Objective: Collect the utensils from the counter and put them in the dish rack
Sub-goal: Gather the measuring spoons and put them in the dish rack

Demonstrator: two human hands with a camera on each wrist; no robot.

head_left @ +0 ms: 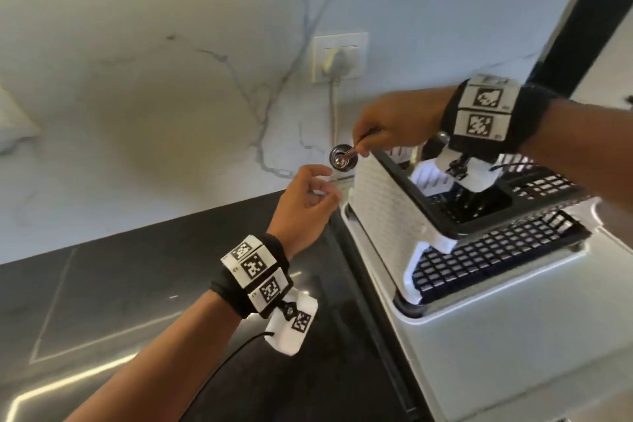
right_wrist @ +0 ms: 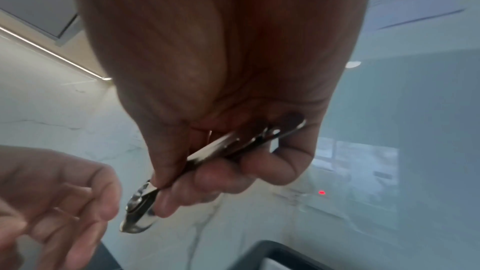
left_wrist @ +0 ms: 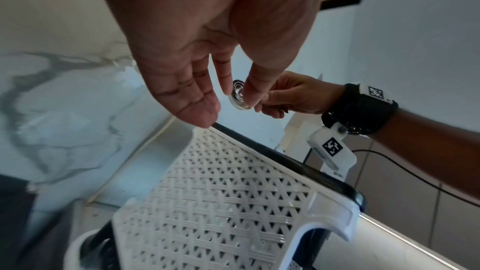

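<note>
A set of nested steel measuring spoons point(head_left: 343, 156) hangs in the air just left of the dish rack's point(head_left: 387, 209) white woven side wall. My right hand point(head_left: 363, 144) pinches the spoon handles, with the bowls pointing left and down. The right wrist view shows the handles point(right_wrist: 233, 145) lying across my curled fingers point(right_wrist: 223, 174). My left hand point(head_left: 318, 188) hovers just below the spoons, fingers loosely bent and holding nothing. In the left wrist view the spoons point(left_wrist: 237, 98) show between my left fingers point(left_wrist: 197, 108), above the rack's dark rim point(left_wrist: 285, 163).
The rack stands on a pale drain tray point(head_left: 513, 336) at the right end of a black counter point(head_left: 137, 284). Behind is a marble backsplash with a wall socket point(head_left: 339, 58) whose plug and cord run down to the counter. A black post point(head_left: 582, 27) rises behind the rack.
</note>
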